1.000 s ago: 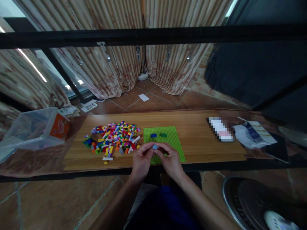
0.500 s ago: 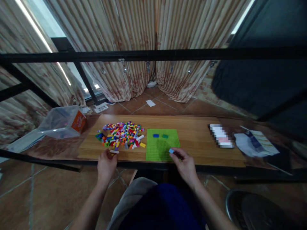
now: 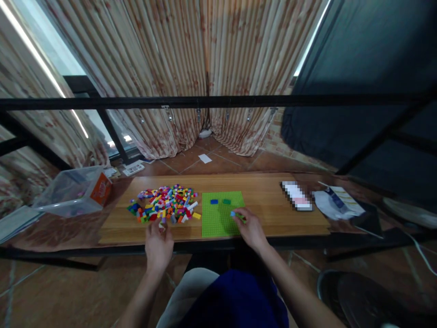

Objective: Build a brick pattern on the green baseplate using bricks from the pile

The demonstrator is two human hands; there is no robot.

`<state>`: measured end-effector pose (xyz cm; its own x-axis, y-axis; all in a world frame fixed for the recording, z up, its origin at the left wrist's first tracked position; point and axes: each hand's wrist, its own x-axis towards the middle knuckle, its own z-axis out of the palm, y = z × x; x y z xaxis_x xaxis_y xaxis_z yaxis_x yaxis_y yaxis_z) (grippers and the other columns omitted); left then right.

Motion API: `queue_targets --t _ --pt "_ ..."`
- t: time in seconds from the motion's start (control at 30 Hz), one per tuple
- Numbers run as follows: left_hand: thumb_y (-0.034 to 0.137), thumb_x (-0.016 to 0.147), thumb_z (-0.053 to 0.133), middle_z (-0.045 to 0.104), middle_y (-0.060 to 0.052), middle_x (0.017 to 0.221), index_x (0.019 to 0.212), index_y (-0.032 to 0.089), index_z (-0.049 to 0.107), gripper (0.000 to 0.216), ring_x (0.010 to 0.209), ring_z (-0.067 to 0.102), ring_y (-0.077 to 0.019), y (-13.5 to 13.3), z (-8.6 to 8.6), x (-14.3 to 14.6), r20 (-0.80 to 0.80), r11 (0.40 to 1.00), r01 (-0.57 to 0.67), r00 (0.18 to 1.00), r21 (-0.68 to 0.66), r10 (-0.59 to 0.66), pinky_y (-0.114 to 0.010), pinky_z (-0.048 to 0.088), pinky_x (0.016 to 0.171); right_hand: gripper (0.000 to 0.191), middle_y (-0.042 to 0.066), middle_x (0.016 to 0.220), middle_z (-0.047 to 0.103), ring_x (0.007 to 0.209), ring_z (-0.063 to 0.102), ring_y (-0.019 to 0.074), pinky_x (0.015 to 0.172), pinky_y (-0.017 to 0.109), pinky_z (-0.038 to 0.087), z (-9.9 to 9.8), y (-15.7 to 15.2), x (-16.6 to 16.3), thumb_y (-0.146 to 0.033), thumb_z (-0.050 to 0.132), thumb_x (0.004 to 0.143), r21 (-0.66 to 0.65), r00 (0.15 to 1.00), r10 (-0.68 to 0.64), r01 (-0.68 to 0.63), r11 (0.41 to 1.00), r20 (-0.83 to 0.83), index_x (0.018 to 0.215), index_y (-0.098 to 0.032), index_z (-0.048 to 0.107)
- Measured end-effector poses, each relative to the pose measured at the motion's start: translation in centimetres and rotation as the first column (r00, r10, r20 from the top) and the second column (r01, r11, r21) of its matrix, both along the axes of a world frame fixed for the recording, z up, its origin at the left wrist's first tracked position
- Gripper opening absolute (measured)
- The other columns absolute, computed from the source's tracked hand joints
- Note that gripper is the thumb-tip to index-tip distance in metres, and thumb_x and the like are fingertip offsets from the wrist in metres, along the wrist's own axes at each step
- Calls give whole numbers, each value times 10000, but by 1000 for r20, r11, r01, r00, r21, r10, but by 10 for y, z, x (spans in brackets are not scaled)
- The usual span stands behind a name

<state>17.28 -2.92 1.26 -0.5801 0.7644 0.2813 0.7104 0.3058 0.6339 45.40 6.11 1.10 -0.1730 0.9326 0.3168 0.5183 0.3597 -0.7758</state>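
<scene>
A green baseplate (image 3: 218, 223) lies on a wooden board (image 3: 273, 205). On its far part sit a blue brick (image 3: 214, 201) and a dark green brick (image 3: 226, 201). My right hand (image 3: 250, 227) pinches a small light-blue brick (image 3: 232, 213) over the plate's right side. Left of the plate is a pile of coloured bricks (image 3: 163, 208). My left hand (image 3: 159, 246) hovers at the pile's near edge, fingers curled over a small white piece; whether it holds that piece I cannot make out.
A clear plastic bin with an orange label (image 3: 73, 197) lies at the left. A blurred-out flat object (image 3: 296, 196) and papers (image 3: 336, 202) lie at the right. A black metal frame bar (image 3: 218, 101) crosses the view; curtains hang behind.
My hands have parted: the left went to the pile's near edge, while the right carried the light-blue brick out over the baseplate. The camera tilted up.
</scene>
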Motion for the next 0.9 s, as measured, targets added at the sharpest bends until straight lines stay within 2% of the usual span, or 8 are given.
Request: queue_targets --t 0.1,0.2,0.33,0.43,0.6,0.9 --pt "227 869 496 601 -121 1203 1198 203 568 338 1162 567 -279 19 2 32 -23 952 292 956 89 -291 -467 466 1018 165 85 1033 676 1012 616 229 919 427 485 -6 37 -16 -264 578 863 79 997 1 -7 997 72 952 -212 707" --pt "162 848 498 616 -104 1192 1203 214 567 365 1169 565 -259 55 0 62 -15 897 425 904 125 -426 -458 463 1032 141 85 1080 657 1071 586 230 953 434 462 -14 67 -31 -224 612 843 83 987 9 -23 996 158 938 -225 716" --pt "123 823 510 625 -122 1153 1222 179 553 405 1131 579 -268 100 -15 85 3 872 483 875 84 -485 -464 489 995 161 88 1163 621 1139 544 246 976 459 437 -26 85 -38 -204 645 822 62 969 25 -42 997 246 953 -239 733" --pt "119 838 496 619 -138 1176 1250 163 536 416 1140 570 -279 115 -29 91 -20 868 492 871 64 -492 -480 478 1002 169 93 1212 601 1171 520 256 984 470 425 -30 88 -38 -213 647 829 38 963 44 -56 998 268 964 -249 743" --pt "115 850 479 612 -161 1194 1280 137 508 431 1149 561 -301 117 -41 95 -102 865 500 863 26 -496 -498 469 997 164 86 1245 597 1185 497 267 997 483 405 -31 88 -38 -226 666 826 -8 957 53 -53 999 287 956 -271 755" --pt "101 860 424 579 -164 1214 1311 132 527 464 1130 545 -296 115 -44 98 -224 840 540 814 -46 -536 -457 468 986 151 75 1234 600 1180 502 270 1003 505 393 -31 90 -38 -227 696 800 -57 963 60 -46 997 262 921 -284 766"
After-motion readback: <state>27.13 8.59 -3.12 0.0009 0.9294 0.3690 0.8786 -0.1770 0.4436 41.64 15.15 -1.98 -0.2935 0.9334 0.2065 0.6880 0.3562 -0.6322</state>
